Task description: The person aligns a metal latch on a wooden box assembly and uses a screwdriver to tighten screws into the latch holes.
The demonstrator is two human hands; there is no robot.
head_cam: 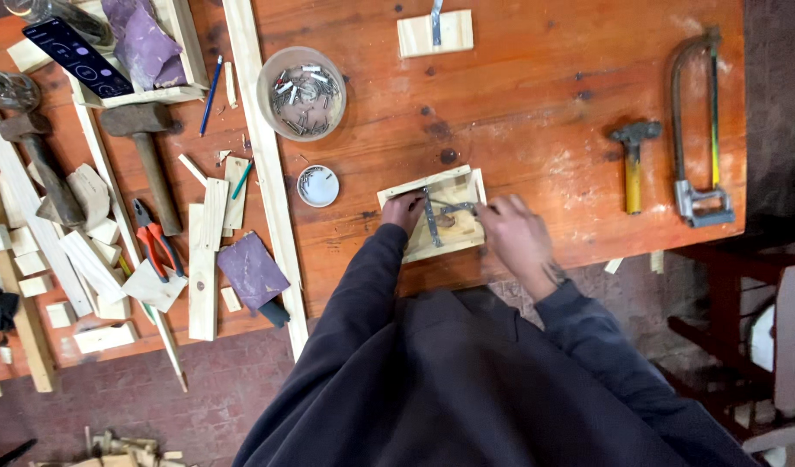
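Note:
A small pale wooden box (pixel 438 186) lies near the front edge of the orange workbench (pixel 536 104). Thin metal strips (pixel 432 220) lie across its open top. My left hand (pixel 403 210) grips the box's left side. At the box's right side, the fingers of my right hand (pixel 516 235) pinch one end of a metal strip. Dark sleeves cover both of my arms.
A clear bowl of metal clips (pixel 301 92) and a small white lid (pixel 317 186) sit left of the box. A hammer (pixel 633 160) and a hacksaw (pixel 698 130) lie to the right. A long slat (pixel 268 164), wood offcuts, red pliers (pixel 158 246), sandpaper (pixel 252 271) and a mallet (pixel 147 147) crowd the left.

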